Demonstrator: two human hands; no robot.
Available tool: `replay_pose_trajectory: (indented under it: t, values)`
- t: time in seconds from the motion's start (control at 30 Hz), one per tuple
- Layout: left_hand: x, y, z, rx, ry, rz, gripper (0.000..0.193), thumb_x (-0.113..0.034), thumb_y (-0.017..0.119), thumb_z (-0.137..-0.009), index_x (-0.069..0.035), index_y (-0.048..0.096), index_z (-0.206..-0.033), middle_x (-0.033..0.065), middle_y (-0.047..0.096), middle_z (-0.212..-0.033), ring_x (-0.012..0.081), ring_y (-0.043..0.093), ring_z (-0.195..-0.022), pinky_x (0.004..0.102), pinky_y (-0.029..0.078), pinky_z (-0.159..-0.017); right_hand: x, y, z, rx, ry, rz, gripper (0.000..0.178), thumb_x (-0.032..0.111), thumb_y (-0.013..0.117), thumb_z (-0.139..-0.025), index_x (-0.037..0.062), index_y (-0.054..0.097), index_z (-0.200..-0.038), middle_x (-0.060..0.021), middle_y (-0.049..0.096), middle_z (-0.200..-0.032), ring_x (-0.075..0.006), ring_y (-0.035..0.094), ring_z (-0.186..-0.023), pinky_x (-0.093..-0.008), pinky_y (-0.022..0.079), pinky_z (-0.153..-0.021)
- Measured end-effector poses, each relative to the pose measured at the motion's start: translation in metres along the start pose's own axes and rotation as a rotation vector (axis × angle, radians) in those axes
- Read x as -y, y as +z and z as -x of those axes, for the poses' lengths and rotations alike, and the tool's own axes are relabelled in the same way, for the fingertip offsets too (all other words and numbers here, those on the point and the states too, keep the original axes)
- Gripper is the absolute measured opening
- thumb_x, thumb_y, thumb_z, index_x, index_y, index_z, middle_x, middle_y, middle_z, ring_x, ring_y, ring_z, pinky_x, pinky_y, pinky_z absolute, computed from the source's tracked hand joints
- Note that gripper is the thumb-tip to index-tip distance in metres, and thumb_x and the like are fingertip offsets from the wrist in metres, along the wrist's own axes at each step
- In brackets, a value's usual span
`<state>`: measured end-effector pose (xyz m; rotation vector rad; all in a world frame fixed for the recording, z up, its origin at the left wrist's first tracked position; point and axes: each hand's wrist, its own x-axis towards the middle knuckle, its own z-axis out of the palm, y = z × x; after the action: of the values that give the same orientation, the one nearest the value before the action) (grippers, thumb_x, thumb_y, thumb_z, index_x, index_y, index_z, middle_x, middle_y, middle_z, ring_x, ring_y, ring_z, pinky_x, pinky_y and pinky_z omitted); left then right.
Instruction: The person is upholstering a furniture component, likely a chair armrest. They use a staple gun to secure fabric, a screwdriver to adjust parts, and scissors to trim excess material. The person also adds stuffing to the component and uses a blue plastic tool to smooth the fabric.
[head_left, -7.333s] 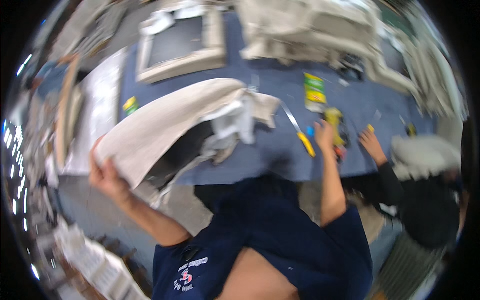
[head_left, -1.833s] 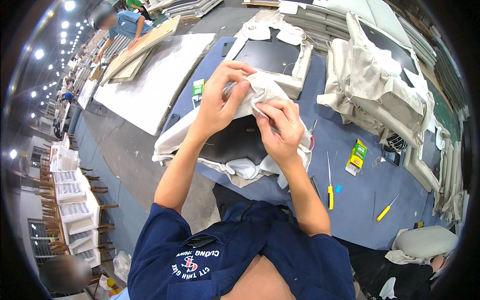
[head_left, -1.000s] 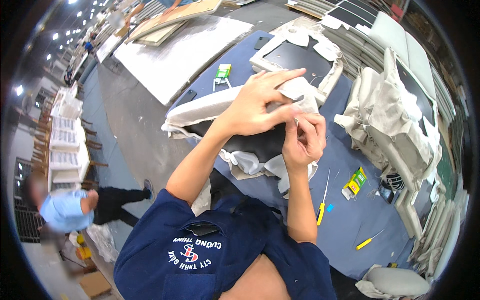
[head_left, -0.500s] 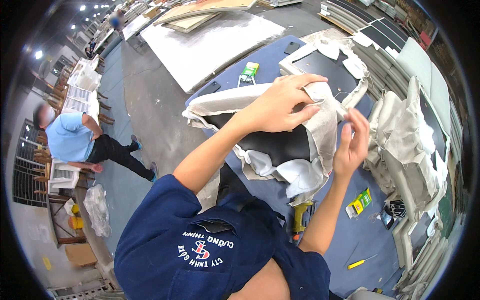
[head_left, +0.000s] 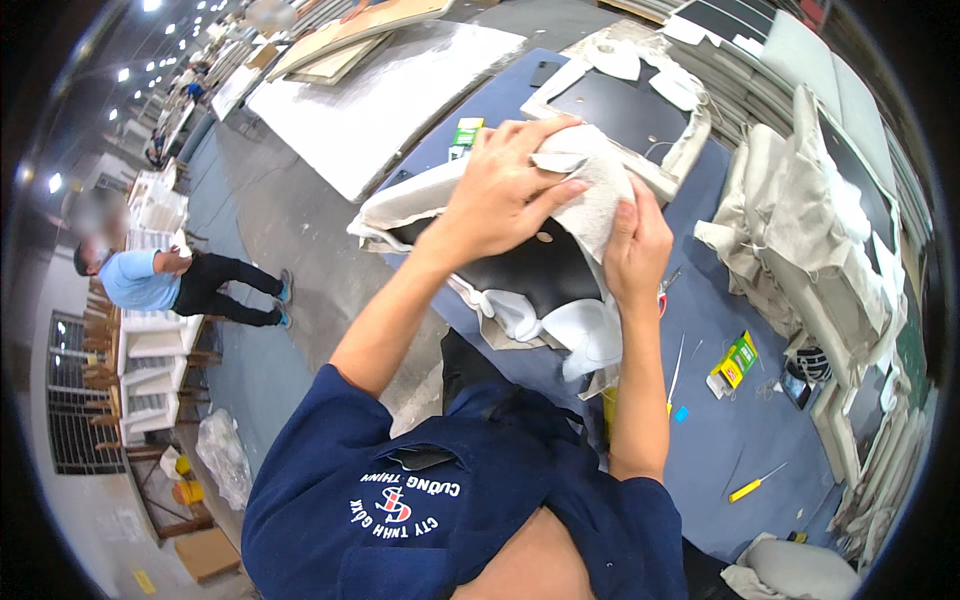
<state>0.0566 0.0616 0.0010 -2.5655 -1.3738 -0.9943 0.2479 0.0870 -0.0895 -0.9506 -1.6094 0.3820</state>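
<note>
Beneath my hands is an upholstered seat panel with a black backing board (head_left: 515, 285), beige fabric (head_left: 598, 200) around its edge and white padding (head_left: 585, 335) hanging out at the near side. My left hand (head_left: 508, 190) is closed over the far corner, pinching a fold of the fabric. Along the right edge my right hand (head_left: 637, 248) grips the same fabric-covered side, its thumb on top. Scissors (head_left: 664, 295) with a red handle lie partly hidden behind my right wrist. A yellow tool (head_left: 609, 405) shows only in part beside my right forearm.
The blue tabletop (head_left: 700, 450) bears a green-yellow box (head_left: 735, 363) and a yellow-handled screwdriver-like tool (head_left: 757, 483). Another panel (head_left: 630, 105) lies beyond mine; more fabric-covered panels (head_left: 820, 250) are stacked at right. A person (head_left: 150, 280) in light blue stands at far left.
My right hand, raised with fingers apart before, has closed on the panel's right edge. My left hand stays at the corner. The person at left has turned and moved their arms.
</note>
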Motion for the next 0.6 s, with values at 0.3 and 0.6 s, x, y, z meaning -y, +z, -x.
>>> replay_pose_trajectory:
  t: [0.3, 0.6]
  values:
    - [0.002, -0.004, -0.003, -0.008, 0.146, 0.233, 0.016, -0.008, 0.072, -0.085, 0.006, 0.072, -0.092, 0.027, 0.056, -0.145, 0.043, 0.058, -0.13, 0.0504, 0.038, -0.114, 0.001, -0.006, 0.006, -0.038, -0.051, -0.017, 0.039, 0.035, 0.049, -0.106, 0.0015, 0.065, -0.12, -0.0182, 0.07, -0.109, -0.0386, 0.067, -0.096, -0.043, 0.05, -0.084]
    - [-0.001, -0.005, 0.0, -0.063, 0.173, 0.255, 0.016, 0.0, 0.072, -0.085, 0.006, 0.071, -0.1, 0.0245, 0.058, -0.143, 0.0389, 0.061, -0.125, 0.0431, 0.047, -0.105, -0.001, -0.012, 0.008, -0.001, -0.039, -0.07, 0.041, 0.037, 0.048, -0.105, 0.0019, 0.064, -0.117, -0.0172, 0.069, -0.106, -0.0375, 0.066, -0.096, -0.0416, 0.049, -0.083]
